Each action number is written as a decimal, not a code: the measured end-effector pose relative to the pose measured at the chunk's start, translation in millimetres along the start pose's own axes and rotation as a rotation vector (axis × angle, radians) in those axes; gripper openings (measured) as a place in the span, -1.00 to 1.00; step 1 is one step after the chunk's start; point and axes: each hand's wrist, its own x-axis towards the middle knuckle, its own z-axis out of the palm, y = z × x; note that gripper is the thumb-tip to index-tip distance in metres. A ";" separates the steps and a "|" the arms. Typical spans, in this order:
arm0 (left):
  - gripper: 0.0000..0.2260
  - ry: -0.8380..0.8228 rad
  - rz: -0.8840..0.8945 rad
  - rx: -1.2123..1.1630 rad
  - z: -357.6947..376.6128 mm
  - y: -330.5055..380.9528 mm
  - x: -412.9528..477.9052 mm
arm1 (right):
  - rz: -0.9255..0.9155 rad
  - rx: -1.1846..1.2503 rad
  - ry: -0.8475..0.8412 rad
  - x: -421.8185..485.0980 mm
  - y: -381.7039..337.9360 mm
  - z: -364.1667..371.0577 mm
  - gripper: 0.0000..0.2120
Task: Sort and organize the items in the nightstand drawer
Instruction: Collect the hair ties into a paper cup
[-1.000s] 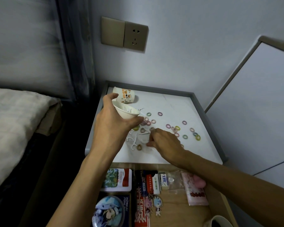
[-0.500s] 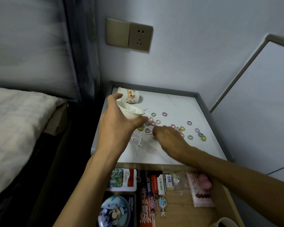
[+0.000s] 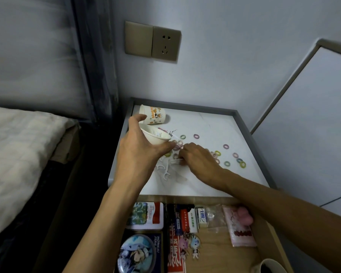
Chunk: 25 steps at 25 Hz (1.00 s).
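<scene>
Floss picks (image 3: 164, 170) on nightstand top (image 3: 205, 123), mid-left. Right hand (image 3: 197, 160) pinches a few at its fingertips. Left hand (image 3: 140, 152) grips tilted white cup (image 3: 156, 137) just left of it. Coloured rings (image 3: 227, 164) scattered right. Printed cup (image 3: 153, 114) lies on its side, far left. Open drawer (image 3: 220, 251) near.

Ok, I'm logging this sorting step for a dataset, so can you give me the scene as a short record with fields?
left hand: holds white cup, tilted, above nightstand top
right hand: pinches floss picks on the top
printed cup: on its side, back left corner
coloured rings: scattered across the top
drawer: open, holding tins, lighters, keychains
</scene>
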 end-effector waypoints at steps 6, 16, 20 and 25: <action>-0.20 -0.061 -0.025 0.049 2.9 -2.5 0.6 | 0.332 0.680 0.175 17.8 5.4 -55.8 -0.96; -0.22 -0.100 0.051 0.072 11.0 -1.2 -8.7 | -0.300 0.453 0.045 33.9 -28.0 -139.5 -0.78; -0.23 -0.088 0.051 0.062 8.0 -7.1 -15.9 | 0.094 0.680 0.141 -11.5 -16.5 -113.5 -0.87; -0.19 -0.118 0.027 0.139 7.7 -16.1 -30.0 | -0.050 0.507 -0.503 -114.2 -40.4 -31.7 -0.89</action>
